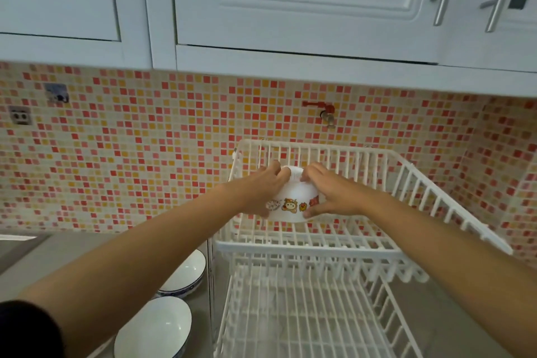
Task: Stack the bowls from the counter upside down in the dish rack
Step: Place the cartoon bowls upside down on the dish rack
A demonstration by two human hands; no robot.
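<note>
A white bowl with cartoon pictures (pixel 295 197) is held upside down, its base up, inside the upper tier of the white wire dish rack (pixel 436 197). My left hand (pixel 263 189) grips its left side and my right hand (pixel 328 192) grips its right side. The bowl's rim sits close to the upper tier's floor; whether it touches is hidden. Two white bowls with blue rims stand upright on the grey counter to the left of the rack: one nearer (pixel 154 331), one farther (pixel 186 273), partly hidden by my left forearm.
The rack's lower tier (pixel 305 314) holds nothing visible. White wall cabinets (pixel 290 9) hang low overhead. A red tap (pixel 327 113) juts from the mosaic wall behind the rack. A wall socket (pixel 19 116) is at far left.
</note>
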